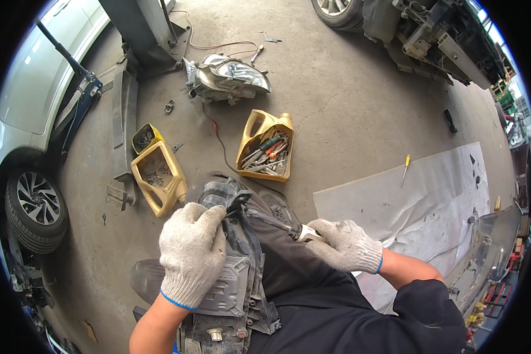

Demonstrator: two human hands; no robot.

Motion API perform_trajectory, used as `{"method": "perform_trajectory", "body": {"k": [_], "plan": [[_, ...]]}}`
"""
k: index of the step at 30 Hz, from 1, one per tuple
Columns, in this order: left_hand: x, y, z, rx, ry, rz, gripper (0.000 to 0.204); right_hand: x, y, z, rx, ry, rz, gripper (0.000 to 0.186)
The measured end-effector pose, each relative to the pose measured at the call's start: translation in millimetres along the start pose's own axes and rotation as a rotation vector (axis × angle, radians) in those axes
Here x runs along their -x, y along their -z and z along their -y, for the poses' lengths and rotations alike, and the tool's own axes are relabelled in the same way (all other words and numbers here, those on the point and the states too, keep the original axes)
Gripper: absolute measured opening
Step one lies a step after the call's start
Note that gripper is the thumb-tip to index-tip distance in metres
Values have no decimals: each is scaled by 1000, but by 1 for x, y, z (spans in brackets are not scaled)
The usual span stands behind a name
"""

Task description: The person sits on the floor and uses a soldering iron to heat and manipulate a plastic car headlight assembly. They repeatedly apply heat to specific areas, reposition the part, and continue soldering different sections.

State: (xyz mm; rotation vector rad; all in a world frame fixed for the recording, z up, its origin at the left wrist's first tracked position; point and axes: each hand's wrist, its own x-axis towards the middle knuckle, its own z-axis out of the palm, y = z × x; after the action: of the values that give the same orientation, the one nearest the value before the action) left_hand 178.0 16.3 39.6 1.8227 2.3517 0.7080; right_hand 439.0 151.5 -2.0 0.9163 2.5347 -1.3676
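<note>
Across my lap lies a dirty black plastic car part point(229, 282) with a ribbed grey cover plate and a bolt near its lower end. My left hand point(190, 251), in a white knitted glove, presses on its upper left side, thumb and fingers closed near a black bracket-like piece point(237, 203). In my right hand point(343, 245), gloved too, is a tool with a white-and-black handle and a dark shaft point(270, 219). Its shaft points left toward that bracket. Where the tip meets the part, I cannot make out the contact. The exact kind of tool is unclear.
A cut-open yellow jug point(292, 168) of hand tools stands ahead; another point(177, 177) and a small yellow bin point(157, 133) hold small hardware. Beyond is a headlight point(239, 74). A yellow-handled screwdriver point(405, 168) lies on a pale sheet point(366, 197). Cars flank the floor.
</note>
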Motion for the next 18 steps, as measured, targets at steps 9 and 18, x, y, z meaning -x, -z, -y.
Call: {"method": "perform_trajectory", "body": {"k": [9, 18], "plan": [[1, -2, 5, -3, -43, -1, 22, -2, -5, -9, -101, -32, 65, 38], [-1, -1, 2, 28, -17, 8, 16, -5, -7, -12, -207, -87, 142, 41]]}}
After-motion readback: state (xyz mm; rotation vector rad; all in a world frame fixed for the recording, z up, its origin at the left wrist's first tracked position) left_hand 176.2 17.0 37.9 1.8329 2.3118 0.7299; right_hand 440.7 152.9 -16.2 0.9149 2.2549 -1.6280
